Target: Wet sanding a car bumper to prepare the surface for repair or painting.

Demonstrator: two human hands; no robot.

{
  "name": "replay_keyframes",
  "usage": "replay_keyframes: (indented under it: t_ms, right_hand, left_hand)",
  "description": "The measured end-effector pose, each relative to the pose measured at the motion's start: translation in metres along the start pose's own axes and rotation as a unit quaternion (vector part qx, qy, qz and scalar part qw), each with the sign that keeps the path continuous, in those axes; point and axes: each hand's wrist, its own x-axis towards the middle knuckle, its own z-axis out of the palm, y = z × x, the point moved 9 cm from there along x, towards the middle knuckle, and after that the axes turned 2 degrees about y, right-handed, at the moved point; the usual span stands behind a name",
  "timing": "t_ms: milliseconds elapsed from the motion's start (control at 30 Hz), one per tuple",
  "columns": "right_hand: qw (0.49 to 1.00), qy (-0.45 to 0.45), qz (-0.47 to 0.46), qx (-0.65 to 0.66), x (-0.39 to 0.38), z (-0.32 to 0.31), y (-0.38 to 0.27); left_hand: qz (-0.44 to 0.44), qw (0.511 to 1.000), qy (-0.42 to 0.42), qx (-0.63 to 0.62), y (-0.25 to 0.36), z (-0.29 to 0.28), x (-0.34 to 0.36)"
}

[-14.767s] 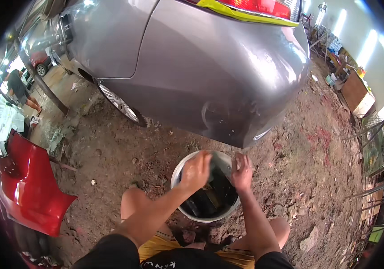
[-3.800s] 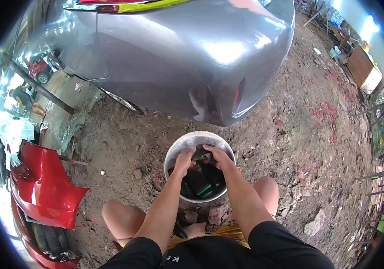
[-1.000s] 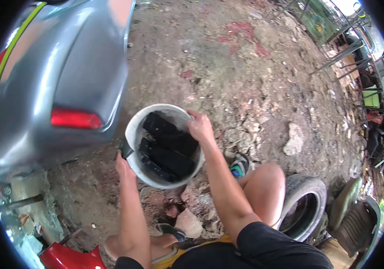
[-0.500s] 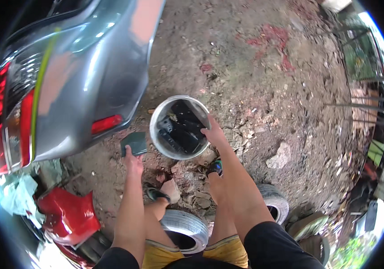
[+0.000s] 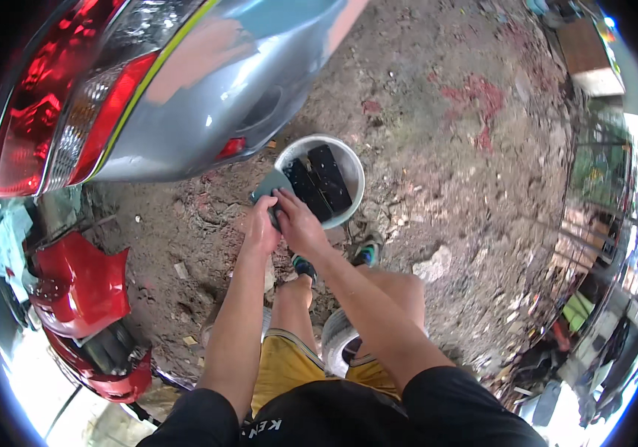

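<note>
From my seat at the far end, I see both hands meeting just left of centre in the frame, at the near rim of the white bucket (image 5: 355, 173). My left hand (image 5: 261, 229) and right hand (image 5: 298, 223) are closed together around a grey-green sheet (image 5: 270, 186), which looks like a piece of sanding paper; its upper corner sticks out above the fingers, touching the bucket's left edge. I judge it is held there because the bucket holds dark water with black sheets (image 5: 319, 179) soaking in it, so the piece stays within reach of a dip.

The grey car (image 5: 207, 97) fills the upper left, its red tail light (image 5: 58, 112) at the far left edge, close beside the bucket. A red bumper (image 5: 81, 298) lies at lower left.

How much of the sheet is folded inside my palms I cannot tell; the fingers cover most of it. The water level is hard to make out, and the tyre (image 5: 337, 335) beneath my legs is mostly hidden.
</note>
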Motion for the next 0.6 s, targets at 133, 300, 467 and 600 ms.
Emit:
replay_keyframes:
  t_ms: [133, 300, 467, 600]
  right_hand:
    - [0.997, -0.055, 0.029, -0.043, -0.009, 0.012, 0.0]
    - [0.978, -0.188, -0.029, -0.087, -0.032, 0.002, 0.037]
    - [0.941, -0.315, -0.099, -0.076, -0.004, -0.026, 0.078]
    - [0.937, -0.346, -0.038, -0.006, 0.034, -0.017, 0.102]
  left_hand:
    - [0.01, 0.99, -0.113, -0.085, -0.002, -0.006, -0.012]
    - [0.034, 0.997, 0.001, -0.074, -0.055, -0.017, -0.007]
    - [0.067, 0.969, 0.208, -0.119, -0.126, -0.039, 0.033]
    - [0.098, 0.93, 0.354, 0.019, -0.11, -0.029, 0.045]
